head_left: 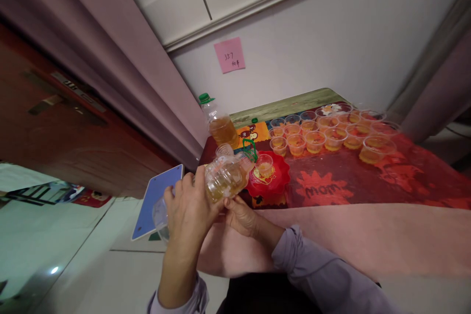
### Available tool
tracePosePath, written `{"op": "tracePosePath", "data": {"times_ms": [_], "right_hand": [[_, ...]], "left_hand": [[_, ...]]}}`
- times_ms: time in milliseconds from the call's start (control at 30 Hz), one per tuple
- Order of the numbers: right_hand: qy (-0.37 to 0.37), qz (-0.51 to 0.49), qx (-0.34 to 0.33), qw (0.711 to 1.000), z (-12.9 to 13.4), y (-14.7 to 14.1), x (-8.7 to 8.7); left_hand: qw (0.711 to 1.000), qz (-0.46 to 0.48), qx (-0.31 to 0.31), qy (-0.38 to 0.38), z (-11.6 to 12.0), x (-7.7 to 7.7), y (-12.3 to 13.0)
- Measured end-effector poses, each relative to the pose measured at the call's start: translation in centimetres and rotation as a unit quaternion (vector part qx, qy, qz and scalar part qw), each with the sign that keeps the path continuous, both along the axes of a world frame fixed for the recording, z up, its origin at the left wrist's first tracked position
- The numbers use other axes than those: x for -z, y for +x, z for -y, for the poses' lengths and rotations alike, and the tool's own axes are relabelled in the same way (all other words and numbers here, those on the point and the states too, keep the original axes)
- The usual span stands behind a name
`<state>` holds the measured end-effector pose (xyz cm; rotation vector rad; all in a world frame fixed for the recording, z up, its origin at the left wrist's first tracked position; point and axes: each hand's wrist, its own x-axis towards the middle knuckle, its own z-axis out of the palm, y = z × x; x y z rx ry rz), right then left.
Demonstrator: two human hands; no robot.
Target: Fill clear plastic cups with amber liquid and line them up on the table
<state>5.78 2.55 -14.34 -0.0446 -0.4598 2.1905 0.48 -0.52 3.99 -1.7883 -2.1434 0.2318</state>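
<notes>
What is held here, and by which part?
A tilted bottle: the left hand grips around its middle; the right hand is at its underside, contact partly hidden.

Left hand (189, 206) and right hand (241, 216) hold a tilted clear plastic bottle with green handle (226, 179).
The bottle's neck points to a small clear plastic cup (264, 168), which stands in a red scalloped plastic dish (282, 181), just beyond the right hand. Farther to the right of this hand are rows of clear round cups with yellowish liquid (315, 143).
</notes>
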Motion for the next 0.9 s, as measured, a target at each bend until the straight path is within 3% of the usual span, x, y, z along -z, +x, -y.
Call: {"op": "tracePosePath", "data": {"times_ms": [467,900], "right_hand": [[0.005,0.000,-0.005,1.000,0.0,0.0,-0.2],[0.005,0.007,-0.005,1.000,0.0,0.2,-0.3]], "left_hand": [[0.999,-0.010,0.035,0.018,0.1,0.8,-1.2],[0.999,-0.016,0.028,0.010,0.1,0.5,-0.9]]}}
